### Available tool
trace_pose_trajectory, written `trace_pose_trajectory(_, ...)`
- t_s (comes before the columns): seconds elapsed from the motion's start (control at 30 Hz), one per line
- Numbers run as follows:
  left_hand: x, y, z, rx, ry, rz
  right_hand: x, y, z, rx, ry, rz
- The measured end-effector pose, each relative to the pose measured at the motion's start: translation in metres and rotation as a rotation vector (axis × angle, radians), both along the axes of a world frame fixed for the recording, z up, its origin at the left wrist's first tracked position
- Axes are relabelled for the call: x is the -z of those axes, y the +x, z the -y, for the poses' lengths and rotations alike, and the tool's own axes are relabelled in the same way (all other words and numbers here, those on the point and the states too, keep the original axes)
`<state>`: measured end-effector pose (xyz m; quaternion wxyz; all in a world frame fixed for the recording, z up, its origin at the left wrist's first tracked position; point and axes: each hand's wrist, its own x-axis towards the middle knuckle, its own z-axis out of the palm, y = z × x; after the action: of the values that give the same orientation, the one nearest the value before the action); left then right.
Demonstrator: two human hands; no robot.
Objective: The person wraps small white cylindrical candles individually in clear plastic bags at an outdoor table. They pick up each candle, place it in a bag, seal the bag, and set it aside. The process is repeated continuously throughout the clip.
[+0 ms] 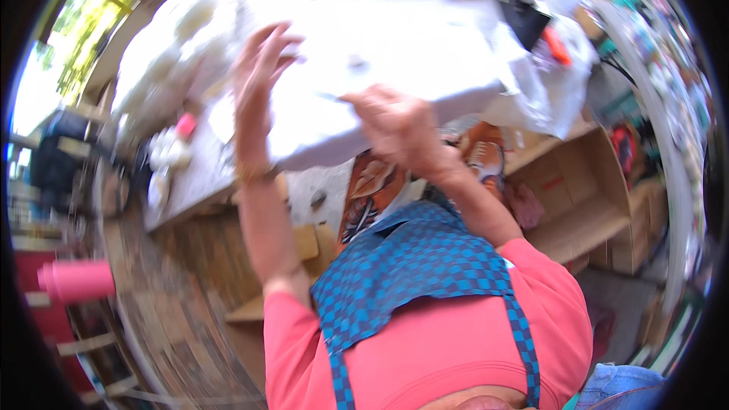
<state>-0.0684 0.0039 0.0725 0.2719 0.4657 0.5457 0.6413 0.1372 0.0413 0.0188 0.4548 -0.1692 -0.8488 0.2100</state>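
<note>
My left hand [262,68] is raised over the left part of a white-covered table [326,125]. Its fingers are apart, and nothing shows in them. A bracelet or band [257,175] circles that wrist. My right hand [395,123] is over the table's near edge, fingers curled and thumb and index pressed together toward the left. Whatever they may hold is too blurred to make out. Beyond that hand, a small greyish spot [357,62] shows on the white surface. Motion smears much of the tabletop.
Clear bags of pale round items [171,68] crowd the table's left side. A white plastic bag [524,95] hangs at the right, near a black and orange item [528,26]. An open cardboard box [569,190] stands below right. A pink cylinder [80,281] is at far left.
</note>
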Motion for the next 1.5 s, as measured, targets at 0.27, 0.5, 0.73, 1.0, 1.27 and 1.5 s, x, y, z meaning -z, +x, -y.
trace_pose_trajectory(0.27,0.084,-0.044,-0.096,-0.305,0.127,1.153,-0.002,-0.004,0.007,-0.067,0.118,0.139)
trace_pose_trajectory(0.5,0.112,-0.063,-0.119,-0.321,0.188,1.1,0.005,-0.03,0.001,-0.124,0.143,0.255)
trace_pose_trajectory(0.73,0.122,-0.064,-0.127,-0.314,0.231,1.067,-0.012,-0.027,-0.003,-0.145,0.092,0.278)
trace_pose_trajectory(1.0,0.118,-0.061,-0.121,-0.289,0.16,1.115,-0.005,-0.031,-0.007,-0.168,0.025,0.212)
trace_pose_trajectory(1.27,0.134,-0.07,-0.147,-0.278,0.066,1.137,-0.004,-0.025,-0.011,-0.239,-0.063,0.225)
trace_pose_trajectory(1.5,0.138,-0.064,-0.142,-0.297,0.145,1.095,-0.035,-0.022,0.007,-0.524,-0.108,0.43)
